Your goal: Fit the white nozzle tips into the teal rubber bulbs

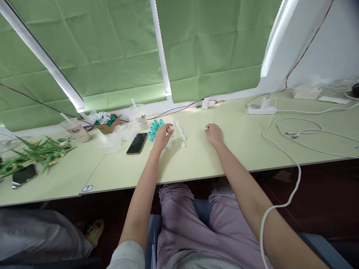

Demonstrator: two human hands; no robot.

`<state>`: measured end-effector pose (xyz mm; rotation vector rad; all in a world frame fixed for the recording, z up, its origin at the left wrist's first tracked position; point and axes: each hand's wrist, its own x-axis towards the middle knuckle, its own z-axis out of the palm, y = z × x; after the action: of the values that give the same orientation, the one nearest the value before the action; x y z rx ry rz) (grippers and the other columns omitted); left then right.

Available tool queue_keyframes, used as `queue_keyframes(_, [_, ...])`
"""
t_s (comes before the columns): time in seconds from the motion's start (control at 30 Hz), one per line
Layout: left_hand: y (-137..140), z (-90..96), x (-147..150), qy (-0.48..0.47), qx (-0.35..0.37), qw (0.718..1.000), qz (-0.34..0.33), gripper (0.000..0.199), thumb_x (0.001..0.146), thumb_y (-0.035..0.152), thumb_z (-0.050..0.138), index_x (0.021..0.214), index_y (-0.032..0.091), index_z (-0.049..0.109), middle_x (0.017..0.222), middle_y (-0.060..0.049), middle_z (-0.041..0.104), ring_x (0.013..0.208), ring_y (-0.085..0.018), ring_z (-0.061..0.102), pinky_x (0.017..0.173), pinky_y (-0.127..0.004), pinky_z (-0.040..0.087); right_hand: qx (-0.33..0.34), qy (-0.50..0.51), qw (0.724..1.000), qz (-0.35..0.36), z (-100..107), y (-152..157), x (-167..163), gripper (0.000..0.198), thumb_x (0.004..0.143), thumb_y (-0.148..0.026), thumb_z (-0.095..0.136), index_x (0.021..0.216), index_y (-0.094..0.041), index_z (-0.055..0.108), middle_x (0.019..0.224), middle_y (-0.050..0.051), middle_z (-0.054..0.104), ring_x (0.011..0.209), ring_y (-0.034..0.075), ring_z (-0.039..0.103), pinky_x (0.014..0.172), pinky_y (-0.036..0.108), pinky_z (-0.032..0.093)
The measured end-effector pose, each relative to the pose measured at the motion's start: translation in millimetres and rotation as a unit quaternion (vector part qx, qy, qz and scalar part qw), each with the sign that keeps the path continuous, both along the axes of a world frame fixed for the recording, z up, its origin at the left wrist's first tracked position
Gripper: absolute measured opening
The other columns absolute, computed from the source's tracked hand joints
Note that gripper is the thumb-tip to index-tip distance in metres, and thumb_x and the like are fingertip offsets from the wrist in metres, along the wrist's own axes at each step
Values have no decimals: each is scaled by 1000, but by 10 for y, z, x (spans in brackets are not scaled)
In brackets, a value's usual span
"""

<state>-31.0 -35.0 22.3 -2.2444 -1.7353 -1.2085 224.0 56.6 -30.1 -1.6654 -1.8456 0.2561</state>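
My left hand (162,137) is over the table, thumb and fingers closed on a small clear-white piece (170,129) whose kind I cannot make out. Just left of it stands a cluster of teal tube-shaped caps (153,130), partly hidden behind the hand. To its right lie rows of small white pieces (181,130), and a single white piece (183,144) sits nearer the front. Farther right, my right hand (214,134) rests low by the tabletop, its fingertips pinching a tiny white piece (206,128). The hands are well apart.
A phone (137,144), plastic film (119,137), a drink cup (141,116) and a cardboard box (110,125) lie left. Green plastic stems (46,152) are farther left. A power strip (261,110) and white cable (297,173) occupy the right; the cable crosses above my right forearm.
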Motion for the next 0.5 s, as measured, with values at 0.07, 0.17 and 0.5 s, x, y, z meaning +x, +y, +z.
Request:
queue_keyframes(0.07, [-2,2,-10,-6,1,1000,4,23,87,26,52,108,21,56,89,-3,60,82,-16,55,73,-27,43,28,57,996,62,67,-44,-75,25,80,-15,44,97,-13,61,101,11,60,90,17,52,86,30,39])
queue_keyframes(0.17, [-3,2,-21,-12,-2,1000,10,22,86,26,53,107,21,56,87,-3,60,82,-16,54,72,-27,42,55,124,969,204,203,-219,-218,29,77,-17,45,103,-15,58,99,6,61,78,12,51,78,25,40])
queue_keyframes(0.5, [14,-33,-31,-10,-20,1000,14,19,86,24,53,105,21,56,91,-4,61,84,-17,55,73,-28,42,-26,-33,927,372,312,-624,-463,27,77,-44,62,93,-24,71,92,3,60,80,12,51,69,21,33])
